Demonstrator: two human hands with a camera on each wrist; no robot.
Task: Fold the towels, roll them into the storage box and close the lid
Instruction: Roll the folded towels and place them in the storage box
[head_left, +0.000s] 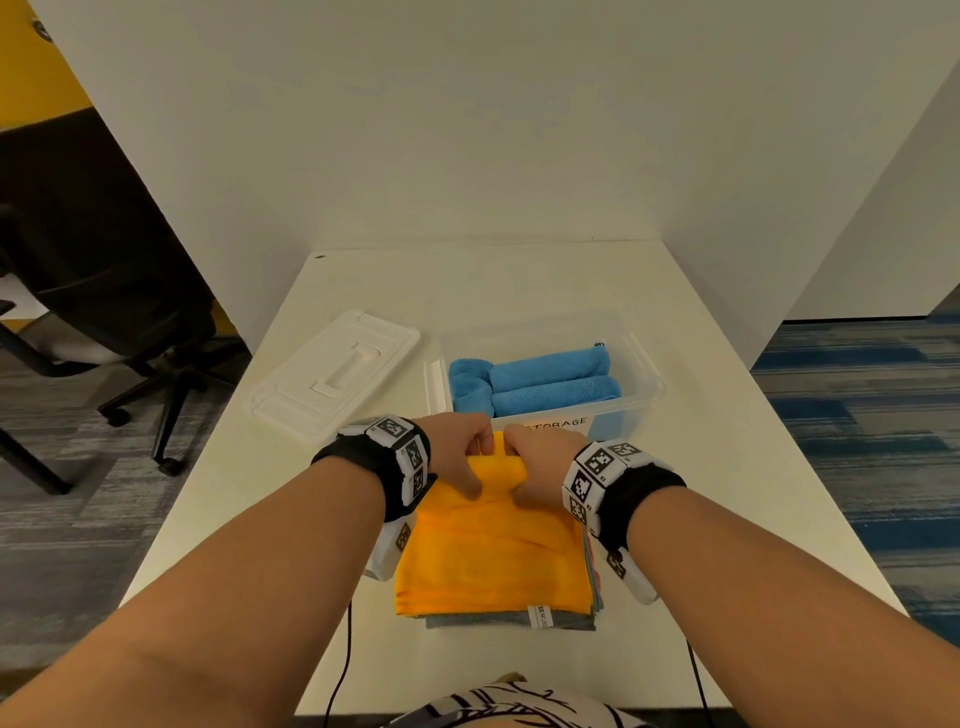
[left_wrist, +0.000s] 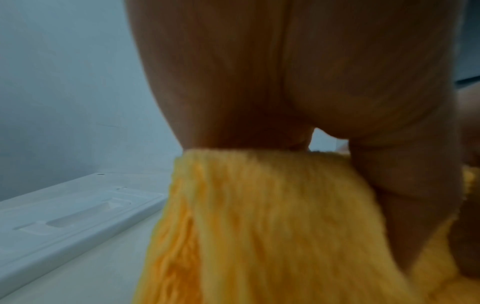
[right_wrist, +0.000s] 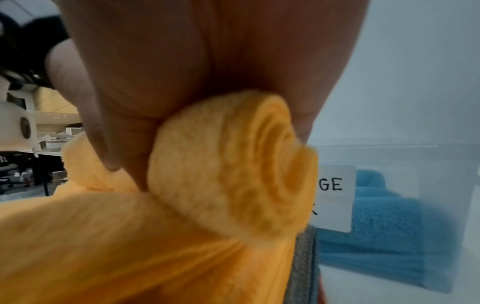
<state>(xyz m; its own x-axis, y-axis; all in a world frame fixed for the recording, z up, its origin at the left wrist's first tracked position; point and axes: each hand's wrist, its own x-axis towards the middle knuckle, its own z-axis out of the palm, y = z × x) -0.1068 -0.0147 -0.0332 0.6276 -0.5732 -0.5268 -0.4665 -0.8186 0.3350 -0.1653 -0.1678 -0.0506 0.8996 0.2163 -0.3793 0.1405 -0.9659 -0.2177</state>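
My left hand (head_left: 460, 451) and right hand (head_left: 540, 460) both curl round the started roll at the far edge of the orange towel (head_left: 493, 556), near the storage box (head_left: 644, 364). It's soft, light and springy; I'd grip the roll's ends.

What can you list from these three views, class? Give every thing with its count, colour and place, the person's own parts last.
yellow towel: one, on the stack, far end rolled.
grey towel: one, under the yellow.
blue towels: three rolls, in the box.
storage box: one, clear, behind the stack.
lid: one, white, left of the box.
table: one, white.
office chair: one, black, far left.
left hand: grips the roll.
right hand: grips the roll.
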